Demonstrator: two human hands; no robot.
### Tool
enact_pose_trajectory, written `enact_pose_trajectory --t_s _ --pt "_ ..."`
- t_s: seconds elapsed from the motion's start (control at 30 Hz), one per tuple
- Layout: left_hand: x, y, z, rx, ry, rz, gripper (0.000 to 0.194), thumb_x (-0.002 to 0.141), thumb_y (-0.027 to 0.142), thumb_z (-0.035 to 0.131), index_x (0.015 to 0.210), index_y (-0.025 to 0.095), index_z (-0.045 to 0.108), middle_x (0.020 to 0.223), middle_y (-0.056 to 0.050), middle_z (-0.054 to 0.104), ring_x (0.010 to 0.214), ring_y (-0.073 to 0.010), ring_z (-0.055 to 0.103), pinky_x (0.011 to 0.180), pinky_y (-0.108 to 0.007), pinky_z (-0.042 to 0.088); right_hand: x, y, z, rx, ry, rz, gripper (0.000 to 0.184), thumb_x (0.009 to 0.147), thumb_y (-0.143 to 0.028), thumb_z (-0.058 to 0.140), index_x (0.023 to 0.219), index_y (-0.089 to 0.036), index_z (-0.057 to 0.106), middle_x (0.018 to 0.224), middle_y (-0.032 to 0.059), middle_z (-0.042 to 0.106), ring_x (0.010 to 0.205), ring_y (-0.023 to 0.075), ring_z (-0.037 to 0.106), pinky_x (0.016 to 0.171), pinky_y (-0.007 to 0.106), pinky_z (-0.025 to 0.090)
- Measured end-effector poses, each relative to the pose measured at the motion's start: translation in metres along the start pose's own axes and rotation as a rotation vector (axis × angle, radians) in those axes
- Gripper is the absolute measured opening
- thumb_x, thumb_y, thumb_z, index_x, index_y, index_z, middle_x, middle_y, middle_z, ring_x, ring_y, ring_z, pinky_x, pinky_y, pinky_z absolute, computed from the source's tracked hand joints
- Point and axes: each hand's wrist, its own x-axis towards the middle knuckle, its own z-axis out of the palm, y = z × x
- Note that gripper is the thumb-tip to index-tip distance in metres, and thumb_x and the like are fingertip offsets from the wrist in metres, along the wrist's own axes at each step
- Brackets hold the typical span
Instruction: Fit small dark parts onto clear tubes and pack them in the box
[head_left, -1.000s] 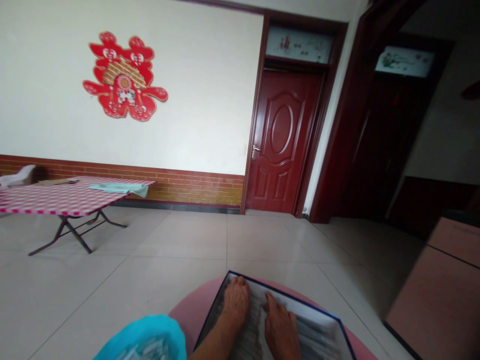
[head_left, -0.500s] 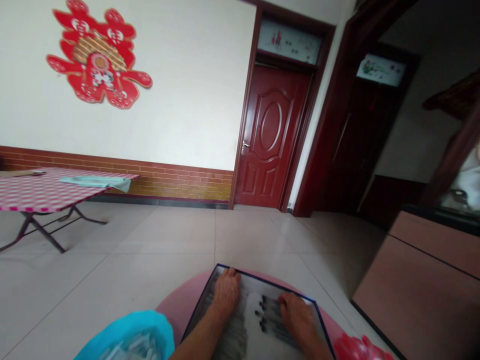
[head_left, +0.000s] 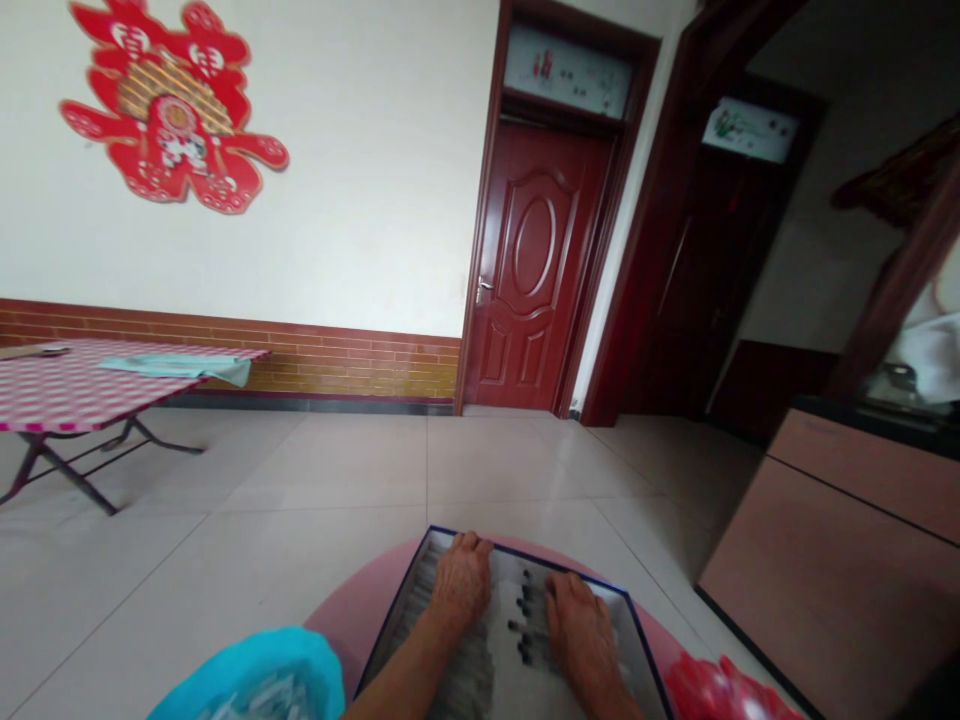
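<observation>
Pink round table (head_left: 352,600) is bearing a shallow blue-edged box (head_left: 517,690); left hand (head_left: 463,580) and right hand (head_left: 581,610) are lying over it.

Turquoise basin (head_left: 326,655) is standing left of the left hand, pale pieces (head_left: 270,700) filling it; glossy red bundle (head_left: 727,690) is showing right of the right hand, outside the box. 2 batches of thin sticks: grey sticks (head_left: 465,670) are lying under the left hand; dark-tipped sticks (head_left: 523,652) are poking out from the right, tips facing the left hand. Fingers are bending on both; undersides hidden, so cannot tell whether either is gripping anything.
</observation>
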Motion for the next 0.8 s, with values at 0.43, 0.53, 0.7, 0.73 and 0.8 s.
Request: enact_pose_trajectory --t_s 0.43,0.53,0.7,0.73,0.8 --pt "-0.019 0.026 -0.004 -0.356 0.073 0.398 0.051 0.075 0.034 0.059 0.122 0.029 0.041 0.113 -0.003 0.054 0.101 -0.0183 0.05 0.088 -0.028 0.04 -0.001 -0.016 -0.01 1.099 0.099 0.3 0.072 0.071 -0.047 0.055 0.132 -0.018 0.03 0.086 0.0021 0.064 0.062 0.0147 0.063 0.056 0.023 0.048" --pt "-0.019 0.032 -0.004 -0.312 -0.014 0.41 0.047 0.077 0.031 0.054 0.122 0.026 0.04 0.11 -0.004 0.056 0.094 -0.0174 0.054 0.082 -0.025 0.043 0.001 -0.014 -0.01 1.163 0.102 0.358 0.07 0.065 -0.053 0.058 0.122 -0.016 0.042 0.081 0.0036 0.066 0.066 0.0186 0.064 0.058 0.025 0.05" --pt "-0.012 0.029 0.005 -0.279 -0.054 0.429 0.043 0.083 0.017 0.041 0.124 0.026 0.038 0.104 -0.003 0.06 0.089 -0.0147 0.056 0.077 -0.021 0.043 0.003 -0.011 -0.007 1.215 0.039 0.365 0.052 0.063 -0.056 0.054 0.1 -0.019 0.057 0.08 0.0056 0.07 0.073 0.0227 0.065 0.061 0.029 0.052" --pt "-0.011 0.027 0.006 -0.264 -0.051 0.416 0.041 0.082 0.016 0.042 0.122 0.027 0.04 0.102 -0.003 0.061 0.089 -0.0152 0.056 0.077 -0.022 0.043 0.003 -0.011 -0.008 1.216 0.019 0.374 0.048 0.064 -0.056 0.054 0.095 -0.02 0.059 0.081 0.0055 0.07 0.074 0.0229 0.065 0.061 0.03 0.052" --pt "-0.01 0.024 0.008 -0.217 -0.013 0.392 0.037 0.082 0.018 0.044 0.118 0.027 0.045 0.1 -0.003 0.06 0.089 -0.0169 0.055 0.079 -0.024 0.042 0.002 -0.013 -0.009 1.202 -0.015 0.394 0.041 0.065 -0.055 0.054 0.088 -0.021 0.061 0.078 0.004 0.069 0.074 0.0221 0.064 0.059 0.029 0.051"
